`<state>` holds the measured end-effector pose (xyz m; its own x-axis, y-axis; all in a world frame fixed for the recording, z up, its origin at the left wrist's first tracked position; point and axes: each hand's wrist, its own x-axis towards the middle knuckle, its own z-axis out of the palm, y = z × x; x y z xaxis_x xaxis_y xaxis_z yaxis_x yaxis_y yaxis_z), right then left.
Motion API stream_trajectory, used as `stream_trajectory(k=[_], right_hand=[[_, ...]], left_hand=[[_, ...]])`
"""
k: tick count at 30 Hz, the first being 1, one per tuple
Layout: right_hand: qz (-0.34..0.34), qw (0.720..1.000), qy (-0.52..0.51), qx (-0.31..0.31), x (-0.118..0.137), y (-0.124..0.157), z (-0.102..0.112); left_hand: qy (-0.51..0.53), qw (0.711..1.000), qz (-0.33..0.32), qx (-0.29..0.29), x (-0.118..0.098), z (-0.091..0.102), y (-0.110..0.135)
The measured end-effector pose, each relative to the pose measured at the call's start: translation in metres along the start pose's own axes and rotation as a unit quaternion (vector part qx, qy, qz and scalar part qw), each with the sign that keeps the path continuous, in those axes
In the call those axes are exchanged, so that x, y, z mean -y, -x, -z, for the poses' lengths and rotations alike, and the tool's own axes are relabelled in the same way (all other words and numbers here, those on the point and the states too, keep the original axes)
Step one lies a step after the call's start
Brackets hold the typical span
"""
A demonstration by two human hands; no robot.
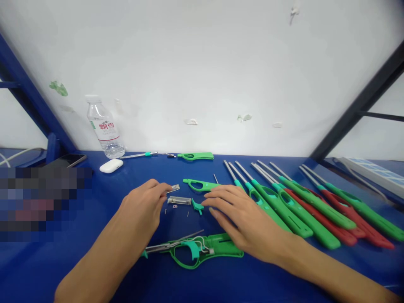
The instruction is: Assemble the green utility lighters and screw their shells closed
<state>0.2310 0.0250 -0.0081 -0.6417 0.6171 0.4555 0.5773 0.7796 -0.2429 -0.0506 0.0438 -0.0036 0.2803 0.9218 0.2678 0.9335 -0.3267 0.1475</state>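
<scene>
My left hand (145,205) pinches a small transparent piece (174,188) at its left end. Just below lies a transparent fuel tank (179,200), with a tiny pinkish part (175,206) and thin screws nearby. My right hand (235,212) has its fingers stretched out over the table. Its fingertips are beside a teal trigger (198,206); whether they touch it I cannot tell. Behind those fingers a green handle shell (202,185) is partly hidden. Closer to me lies an opened green gas lighter (222,246), showing its wires, teal trigger and metal rod.
Several long green and red lighters (296,210) lie in a row at right. Along the wall are another green shell (197,156), a metal tube (137,155), a water bottle (105,130) and a white earbud case (111,166). A phone (71,160) is at left.
</scene>
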Motion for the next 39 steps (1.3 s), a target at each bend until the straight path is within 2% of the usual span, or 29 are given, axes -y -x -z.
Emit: stream_trajectory(k=[7,10,19,27,30,33,36,39], right_hand=[[0.007,1.000,-0.002,-0.001,0.001,0.000,-0.001],[0.011,1.000,-0.002,0.002,0.002,-0.001,-0.001],[0.000,1.000,-0.017,-0.016,0.004,-0.001,0.002],[-0.002,1.000,0.010,-0.028,0.001,0.005,-0.001],[-0.012,0.998,0.027,-0.053,0.000,0.004,0.000],[-0.043,0.996,0.054,-0.060,0.001,0.003,0.002],[-0.058,0.996,0.047,-0.055,0.003,0.001,0.003],[-0.088,0.994,-0.037,-0.050,0.005,-0.001,0.005]], left_hand=[[-0.040,0.997,-0.056,0.020,-0.003,-0.027,0.005],[-0.059,0.996,-0.069,0.018,-0.005,-0.031,0.007],[-0.036,0.996,-0.079,-0.021,-0.010,-0.018,0.004],[0.096,0.977,-0.181,-0.059,-0.041,0.005,0.010],[0.102,0.979,-0.158,-0.075,-0.039,0.005,0.009],[0.063,0.991,-0.086,-0.077,-0.025,0.002,0.005],[0.005,0.998,-0.039,-0.042,-0.012,-0.004,0.001],[-0.036,0.999,-0.033,-0.001,-0.011,-0.011,0.002]])
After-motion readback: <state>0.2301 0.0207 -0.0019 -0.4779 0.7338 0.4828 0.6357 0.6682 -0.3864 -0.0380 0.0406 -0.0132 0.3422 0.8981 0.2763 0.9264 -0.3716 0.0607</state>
